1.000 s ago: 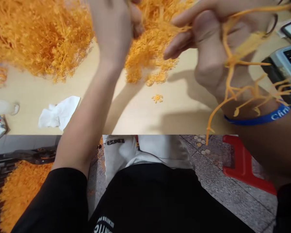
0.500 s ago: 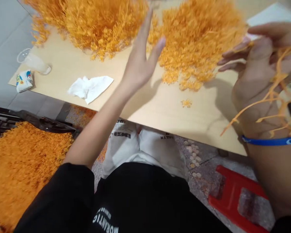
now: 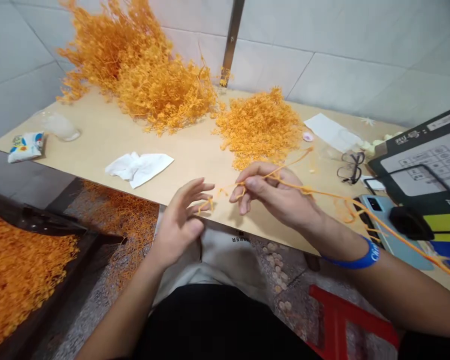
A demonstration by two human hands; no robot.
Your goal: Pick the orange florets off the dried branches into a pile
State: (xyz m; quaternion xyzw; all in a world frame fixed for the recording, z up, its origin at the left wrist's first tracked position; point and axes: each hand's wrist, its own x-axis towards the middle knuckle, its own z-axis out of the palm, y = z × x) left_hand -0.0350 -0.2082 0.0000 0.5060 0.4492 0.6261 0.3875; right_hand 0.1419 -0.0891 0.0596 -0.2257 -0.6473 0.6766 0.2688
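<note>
My right hand (image 3: 285, 197) pinches a thin, branching orange stem (image 3: 382, 225) between thumb and fingers. The bare stalk trails back over my wrist and off to the right. Facing it, my left hand (image 3: 183, 217) is held over the table's front edge with fingers apart and slightly curled. Small orange sprig bits (image 3: 207, 205) show at its fingertips; whether they touch the skin I cannot tell. Behind the hands lies a low heap of small orange flower heads (image 3: 262, 125). A larger bushy pile of orange dried-looking flowers (image 3: 142, 75) stands at the back left.
On the table (image 3: 90, 145) lie a crumpled white tissue (image 3: 140, 167), a clear plastic cup (image 3: 62, 127) and a small printed packet (image 3: 26, 146). Glasses (image 3: 350, 167), a phone (image 3: 393, 225) and a dark box (image 3: 420, 160) sit right. A red stool (image 3: 345, 320) stands below.
My left hand has come down and back from beside the flower piles to the table's front edge. My right hand has moved left toward it, holding the stem. The view has tilted up.
</note>
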